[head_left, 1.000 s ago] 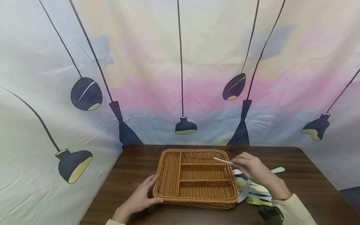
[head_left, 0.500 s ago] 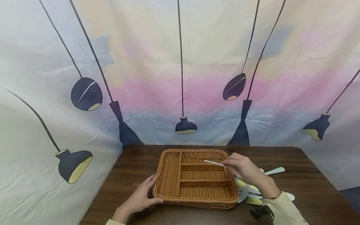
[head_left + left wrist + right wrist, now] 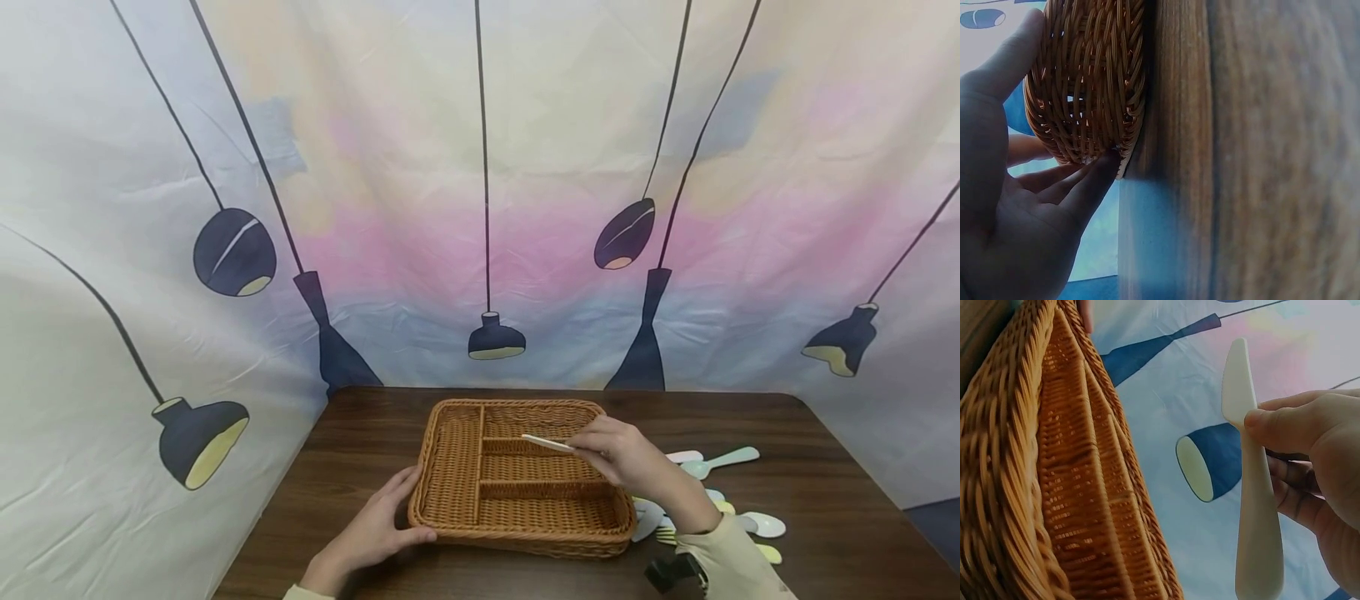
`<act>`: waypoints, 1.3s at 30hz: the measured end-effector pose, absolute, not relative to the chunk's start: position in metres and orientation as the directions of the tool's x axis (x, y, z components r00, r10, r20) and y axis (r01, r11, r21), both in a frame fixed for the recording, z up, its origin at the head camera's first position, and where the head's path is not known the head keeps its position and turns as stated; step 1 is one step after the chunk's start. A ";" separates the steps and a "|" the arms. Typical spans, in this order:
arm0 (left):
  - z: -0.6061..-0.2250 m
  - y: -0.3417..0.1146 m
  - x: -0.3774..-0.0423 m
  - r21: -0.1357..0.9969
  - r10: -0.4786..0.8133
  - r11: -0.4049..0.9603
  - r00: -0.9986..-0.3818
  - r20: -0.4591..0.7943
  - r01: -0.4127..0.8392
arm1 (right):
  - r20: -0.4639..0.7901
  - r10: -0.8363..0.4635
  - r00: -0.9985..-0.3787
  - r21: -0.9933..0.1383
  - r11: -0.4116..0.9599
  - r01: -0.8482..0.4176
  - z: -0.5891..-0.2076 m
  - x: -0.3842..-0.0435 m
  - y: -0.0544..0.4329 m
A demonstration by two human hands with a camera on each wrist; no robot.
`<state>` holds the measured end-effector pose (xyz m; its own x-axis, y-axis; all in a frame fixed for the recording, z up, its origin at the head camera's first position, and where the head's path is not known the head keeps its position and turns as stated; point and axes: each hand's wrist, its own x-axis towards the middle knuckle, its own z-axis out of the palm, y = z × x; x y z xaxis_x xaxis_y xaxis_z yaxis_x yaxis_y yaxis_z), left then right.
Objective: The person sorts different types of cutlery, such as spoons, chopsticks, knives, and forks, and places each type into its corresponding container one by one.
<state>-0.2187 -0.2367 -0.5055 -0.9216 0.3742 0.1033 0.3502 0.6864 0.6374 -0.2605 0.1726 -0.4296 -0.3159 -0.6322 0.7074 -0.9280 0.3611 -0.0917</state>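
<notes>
A brown wicker basket [image 3: 442,467] with several compartments sits on the table. My left hand [image 3: 375,521] holds its left front corner, the thumb along the near side and the fingers along the left side. The left wrist view has the same hand [image 3: 1029,206] against the woven wall [image 3: 1088,75]. Above the right-hand compartments, my right hand [image 3: 618,454] pinches a white plastic knife [image 3: 546,443]. In the right wrist view, the thumb presses where the knife's [image 3: 1257,512] blade meets its handle; the knife is apart from the basket.
Loose plastic cutlery lies right of the basket, partly hidden by my right forearm: a mint spoon [image 3: 723,461], a white spoon [image 3: 765,525], a yellow fork [image 3: 666,536] and other pieces. A cloth printed with lamps [image 3: 495,337] hangs behind the table [image 3: 360,433].
My right hand has carried the knife leftward from the basket's right rim to over its inner compartments. More of the cutlery pile shows now. The left hand and basket have stayed put.
</notes>
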 end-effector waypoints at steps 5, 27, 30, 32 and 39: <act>-0.506 -0.237 -0.218 0.639 0.375 0.686 -0.922 0.100 0.348 | 0.667 -0.654 -0.358 -0.126 0.374 -0.919 -0.434 -0.258 0.165; -0.506 -0.236 -0.219 0.632 0.374 0.688 -0.920 0.114 0.358 | 0.600 -0.639 -0.481 -0.167 0.489 -0.856 -0.437 -0.252 0.173; -0.505 -0.236 -0.220 0.632 0.378 0.687 -0.919 0.111 0.359 | 0.597 -0.630 -0.497 -0.168 0.507 -0.845 -0.437 -0.252 0.177; -0.505 -0.236 -0.220 0.633 0.379 0.686 -0.919 0.110 0.359 | 0.598 -0.622 -0.505 -0.170 0.517 -0.839 -0.438 -0.252 0.180; -0.506 -0.237 -0.219 0.641 0.374 0.684 -0.922 0.104 0.350 | 0.623 -0.580 -0.525 -0.189 0.540 -0.820 -0.444 -0.253 0.196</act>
<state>-0.2189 -0.2367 -0.5064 -0.9217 0.3735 0.1044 0.3496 0.6836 0.6407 -0.2532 0.1958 -0.4438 -0.5249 -0.5797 0.6233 -0.8204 0.5397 -0.1890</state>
